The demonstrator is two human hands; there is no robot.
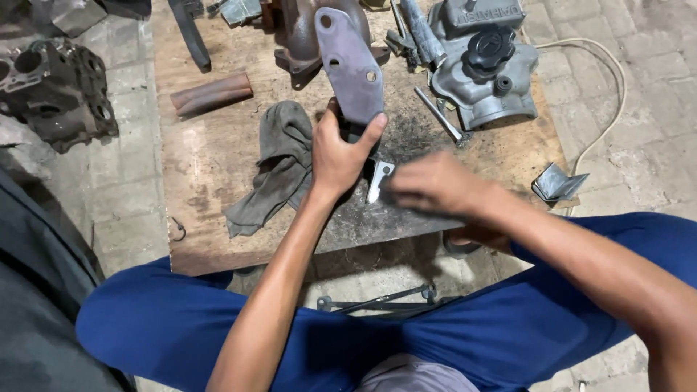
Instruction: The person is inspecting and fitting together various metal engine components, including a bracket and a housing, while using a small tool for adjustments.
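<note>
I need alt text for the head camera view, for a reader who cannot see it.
The left hand holds a flat grey metal bracket upright over a wooden board, while the blurred right hand works at its lower end. A grey rag lies beside them.

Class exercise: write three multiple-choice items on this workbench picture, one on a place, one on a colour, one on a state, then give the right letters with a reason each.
1. Where does the grey rag lie? A on the wooden board B on the paving C on a lap
2. What colour are the trousers? A black B blue C green
3. How is the metal bracket held? A flat on the board B hanging from a hook C upright in the left hand

Answers: 1 A, it is crumpled on the board beside the left hand. 2 B, both legs show blue. 3 C, the fingers clasp its lower end.
</note>
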